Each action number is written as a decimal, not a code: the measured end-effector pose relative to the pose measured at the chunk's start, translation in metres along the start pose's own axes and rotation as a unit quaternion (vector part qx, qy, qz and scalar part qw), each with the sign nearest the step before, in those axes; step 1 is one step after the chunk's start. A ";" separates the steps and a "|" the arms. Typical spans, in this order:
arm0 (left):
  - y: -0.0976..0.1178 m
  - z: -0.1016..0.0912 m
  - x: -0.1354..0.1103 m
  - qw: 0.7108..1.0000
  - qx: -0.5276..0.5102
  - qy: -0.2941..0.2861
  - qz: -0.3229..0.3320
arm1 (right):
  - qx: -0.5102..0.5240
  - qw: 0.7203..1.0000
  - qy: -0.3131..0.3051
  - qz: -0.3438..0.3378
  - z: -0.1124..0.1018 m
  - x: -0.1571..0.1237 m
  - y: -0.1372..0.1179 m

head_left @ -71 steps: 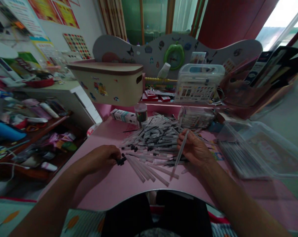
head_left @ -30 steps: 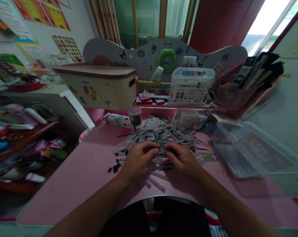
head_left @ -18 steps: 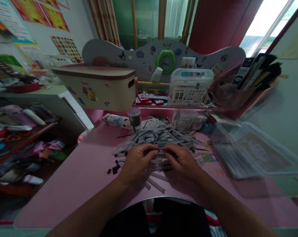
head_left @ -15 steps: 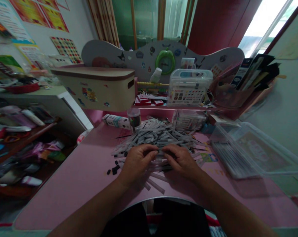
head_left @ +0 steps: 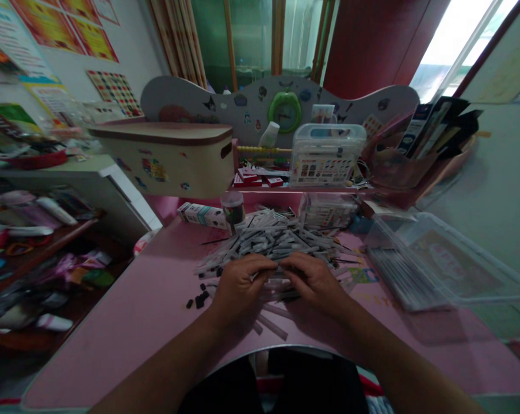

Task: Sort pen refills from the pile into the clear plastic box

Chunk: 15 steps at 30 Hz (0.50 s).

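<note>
A heap of several pale pen tubes lies in the middle of the pink desk. My left hand and my right hand rest at the heap's near edge, fingertips pinched together around a pale pen tube held between them. A few small black caps lie on the desk left of my left hand. More loose tubes stick out beneath my wrists.
A clear plastic bin with tubes in it sits to the right. Behind the heap stand a small jar, a white carton, a clear case and a cream box. Cluttered shelves fill the left.
My left hand left the black caps and came to the middle, meeting my right hand, which no longer holds a tube upright. Over the last second the hands barely move.
</note>
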<state>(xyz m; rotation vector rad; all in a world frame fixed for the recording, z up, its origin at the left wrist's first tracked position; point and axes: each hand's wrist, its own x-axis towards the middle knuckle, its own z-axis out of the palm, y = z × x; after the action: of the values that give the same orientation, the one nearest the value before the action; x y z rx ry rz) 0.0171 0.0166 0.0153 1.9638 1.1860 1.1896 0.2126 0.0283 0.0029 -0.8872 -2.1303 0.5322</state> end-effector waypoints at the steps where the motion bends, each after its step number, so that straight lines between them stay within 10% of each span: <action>1: -0.001 0.000 0.000 1.000 0.002 0.001 0.011 | 0.004 1.000 -0.004 0.007 0.000 0.000 -0.001; 15: -0.002 0.000 0.000 0.994 0.051 -0.033 -0.086 | -0.027 0.999 -0.004 -0.018 0.002 -0.001 0.001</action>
<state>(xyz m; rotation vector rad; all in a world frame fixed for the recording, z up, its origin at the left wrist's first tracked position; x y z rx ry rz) 0.0168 0.0171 0.0138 1.9151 1.3741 0.9870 0.2118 0.0284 0.0003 -0.8756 -2.1731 0.4629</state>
